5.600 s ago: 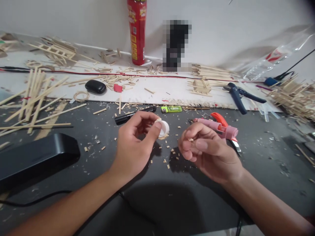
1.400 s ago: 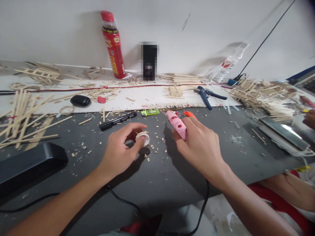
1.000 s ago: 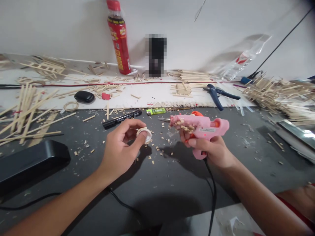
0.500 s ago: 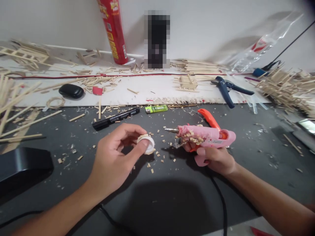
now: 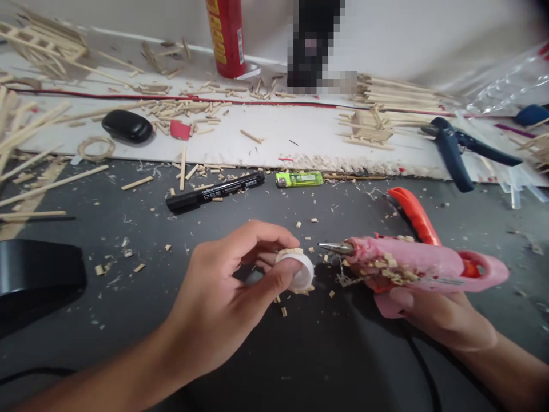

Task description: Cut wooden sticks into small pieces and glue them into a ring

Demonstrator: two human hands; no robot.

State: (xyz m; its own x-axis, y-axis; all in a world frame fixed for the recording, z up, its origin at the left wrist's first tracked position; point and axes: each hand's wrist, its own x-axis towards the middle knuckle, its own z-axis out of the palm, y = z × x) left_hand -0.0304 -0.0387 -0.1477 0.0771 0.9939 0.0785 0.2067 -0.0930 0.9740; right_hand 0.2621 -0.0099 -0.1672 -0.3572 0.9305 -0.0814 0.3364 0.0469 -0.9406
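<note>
Pinched between the thumb and fingers of my left hand (image 5: 234,286) is a small white ring (image 5: 305,273) with bits of wood stuck around its outside. My right hand (image 5: 446,320) is wrapped round the grip of a pink hot glue gun (image 5: 407,260). Its metal nozzle points left toward the ring, a short gap away from it. Wood chips and glue strings cling to the gun's side. Behind the gun an orange handle (image 5: 414,214) shows, the rest of it hidden. Small wood chips (image 5: 283,312) lie scattered below the ring.
A black marker (image 5: 214,191) and a green lighter (image 5: 299,179) lie beyond my hands. Dark blue cutters (image 5: 454,151), a black mouse (image 5: 127,126) and wooden sticks (image 5: 398,94) rest on the white board (image 5: 274,151). A red can (image 5: 227,40) stands behind. A black object (image 5: 40,280) sits at left.
The view has shifted closer and down, so things appear larger, many farther right. My left hand keeps the ring and my right hand the glue gun; the nozzle looks slightly nearer the ring.
</note>
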